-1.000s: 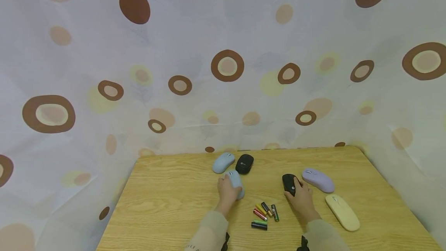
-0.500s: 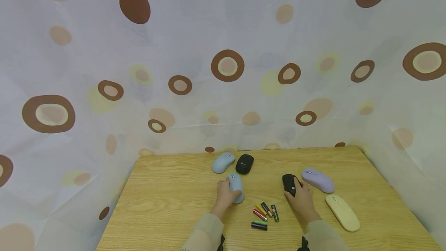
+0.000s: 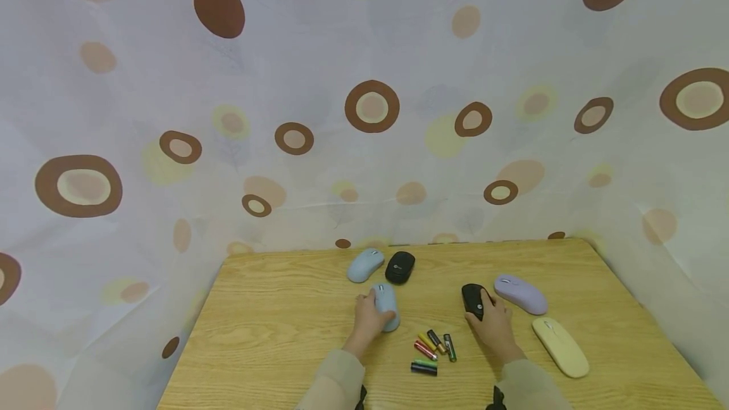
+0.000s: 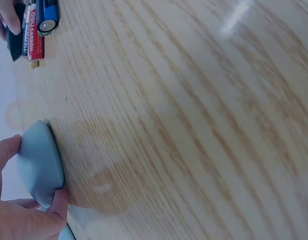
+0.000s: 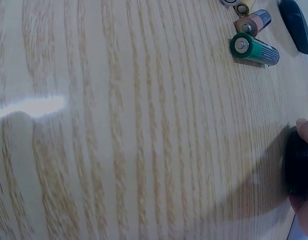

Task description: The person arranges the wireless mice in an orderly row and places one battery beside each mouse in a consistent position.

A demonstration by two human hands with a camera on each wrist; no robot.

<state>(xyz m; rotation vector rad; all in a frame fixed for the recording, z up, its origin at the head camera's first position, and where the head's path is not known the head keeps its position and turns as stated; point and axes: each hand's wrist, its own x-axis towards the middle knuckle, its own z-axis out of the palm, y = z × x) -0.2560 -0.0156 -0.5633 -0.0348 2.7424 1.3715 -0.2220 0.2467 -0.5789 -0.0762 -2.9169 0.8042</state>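
Note:
My left hand grips a light blue computer mouse by its sides, thumb on one edge and fingers on the other. In the left wrist view that blue mouse lies low at the wood surface. My right hand holds a black computer mouse, its fingers over the right side and thumb at the near left. Only an edge of the black mouse shows in the right wrist view. Between the hands lie several batteries in red, yellow, green and black.
Behind the left hand sit a second light blue mouse and another black mouse. To the right of the right hand are a purple mouse and a yellow mouse. A patterned cloth borders the wooden table.
My left hand has drawn the light blue mouse slightly toward me, away from the two mice behind it, then stayed there. The right hand has kept its place on the black mouse.

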